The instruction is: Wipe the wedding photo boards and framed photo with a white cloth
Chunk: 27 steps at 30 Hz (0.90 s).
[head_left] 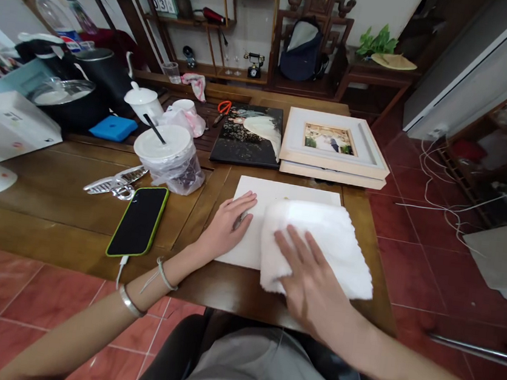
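Observation:
A white cloth point(326, 235) lies over the right part of a flat white board point(262, 194) on the wooden table point(65, 193). My right hand point(307, 278) lies flat on the cloth's near left corner, fingers stretched and spread. My left hand point(226, 226) rests on the board's left edge, fingers together and slightly curled, pressing it down. It holds nothing that I can make out.
Behind the board stand a white picture frame point(336, 147) and a dark photo print point(248, 134). A phone in a green case point(139, 221), metal tongs point(114, 183), a lidded plastic tub point(168, 156), a white jug point(143, 103) and boxes fill the left side. Cables trail on the red floor tiles at right.

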Available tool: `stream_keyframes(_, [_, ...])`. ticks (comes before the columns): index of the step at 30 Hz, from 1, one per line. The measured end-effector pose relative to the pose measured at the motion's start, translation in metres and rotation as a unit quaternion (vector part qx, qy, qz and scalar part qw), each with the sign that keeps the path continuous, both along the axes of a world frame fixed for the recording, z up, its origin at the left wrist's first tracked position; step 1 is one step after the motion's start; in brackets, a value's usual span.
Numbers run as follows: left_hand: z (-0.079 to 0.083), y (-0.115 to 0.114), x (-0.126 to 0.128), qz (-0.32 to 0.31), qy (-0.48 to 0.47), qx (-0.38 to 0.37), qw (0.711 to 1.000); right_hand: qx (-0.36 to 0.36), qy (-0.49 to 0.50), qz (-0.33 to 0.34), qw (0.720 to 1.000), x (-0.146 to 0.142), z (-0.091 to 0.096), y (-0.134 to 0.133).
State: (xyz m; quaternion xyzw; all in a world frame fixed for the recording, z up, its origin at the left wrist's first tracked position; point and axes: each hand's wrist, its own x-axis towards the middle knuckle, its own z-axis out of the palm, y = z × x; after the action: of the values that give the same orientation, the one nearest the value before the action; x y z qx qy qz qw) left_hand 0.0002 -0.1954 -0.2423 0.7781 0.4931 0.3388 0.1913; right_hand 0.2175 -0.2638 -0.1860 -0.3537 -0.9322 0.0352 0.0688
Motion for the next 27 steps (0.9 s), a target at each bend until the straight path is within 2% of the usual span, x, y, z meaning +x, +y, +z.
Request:
stream_keyframes(3, [-0.001,0.000,0.000,0.000,0.002,0.005,1.000,-0.016,0.029,0.026,0.999,0.002,0.001,-0.021])
stream_keyframes(6, [-0.001,0.000,0.000,0.000,0.006,0.004,1.000,-0.061,0.043,0.034,0.997,0.006,0.009,-0.023])
stream_keyframes(10, [-0.001,0.001,0.000,-0.002,0.007,0.002,1.000,-0.111,0.059,-0.006,0.992,0.007,0.019,0.005])
stream_keyframes(15, [-0.001,0.001,0.000,-0.003,0.001,0.004,1.000,-0.076,0.065,-0.058,0.993,-0.008,0.013,0.054])
stream_keyframes(21, [-0.001,0.001,-0.001,-0.002,0.007,0.005,1.000,-0.012,-0.032,-0.091,0.995,-0.036,0.004,0.087])
stream_keyframes(24, [-0.002,0.002,-0.002,-0.012,0.005,0.009,1.000,0.018,-0.067,-0.066,0.995,-0.040,0.000,0.081])
stream_keyframes(27, [-0.003,0.002,-0.002,-0.011,0.003,0.008,1.000,0.020,-0.086,-0.018,0.996,-0.036,-0.002,0.052])
